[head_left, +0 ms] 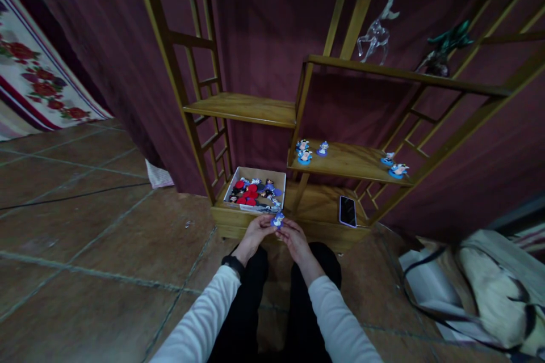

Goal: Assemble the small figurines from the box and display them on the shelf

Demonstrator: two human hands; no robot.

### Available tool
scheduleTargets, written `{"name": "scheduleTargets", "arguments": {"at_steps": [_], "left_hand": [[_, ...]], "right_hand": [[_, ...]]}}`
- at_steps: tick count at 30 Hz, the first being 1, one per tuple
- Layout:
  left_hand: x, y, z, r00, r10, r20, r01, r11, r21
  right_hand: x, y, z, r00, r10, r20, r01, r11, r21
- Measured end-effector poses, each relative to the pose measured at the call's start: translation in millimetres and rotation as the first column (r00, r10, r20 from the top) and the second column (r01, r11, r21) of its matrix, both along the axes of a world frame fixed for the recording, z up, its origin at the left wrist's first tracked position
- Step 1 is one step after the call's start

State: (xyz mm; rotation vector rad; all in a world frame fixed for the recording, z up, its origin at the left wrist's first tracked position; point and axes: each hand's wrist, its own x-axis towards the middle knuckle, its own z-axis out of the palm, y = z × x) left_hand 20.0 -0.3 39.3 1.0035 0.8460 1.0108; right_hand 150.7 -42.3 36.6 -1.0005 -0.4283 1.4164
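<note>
Between my two hands is a small purple and white figurine [277,220] on a purple base, just in front of the lowest shelf. The fingers of my left hand [258,231] pinch it from the left. From the right, my right hand [294,236] grips its base edge. Just behind my hands stands an open cardboard box [284,181] with several figurines and red, black and purple round bases jumbled inside. On the shelf above, a similar purple figurine [322,148] stands beside a pair of blue-based figurines [304,156].
The wooden shelf unit [247,109] stands ahead. More blue-based figurines [398,170] sit at the middle shelf's right end. A phone [347,211] lies on the lowest shelf. A clear deer ornament [377,34] and a green ornament [447,48] stand above. Bags [489,278] rest on the right.
</note>
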Motion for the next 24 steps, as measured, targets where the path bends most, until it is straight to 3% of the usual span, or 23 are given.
{"name": "scheduleTargets", "arguments": {"at_steps": [8, 24], "left_hand": [[-1.6, -0.1, 3.6, 0.993, -0.099, 0.062, 0.100, 0.995, -0.024], [-2.9, -0.7, 5.7, 0.998, -0.064, 0.018, 0.064, 0.998, 0.030]], "right_hand": [[1.5, -1.9, 3.3, 0.998, -0.036, 0.043, 0.036, 0.999, -0.008], [-1.9, 3.5, -4.5, 0.961, -0.121, 0.250, 0.102, 0.991, 0.089]]}}
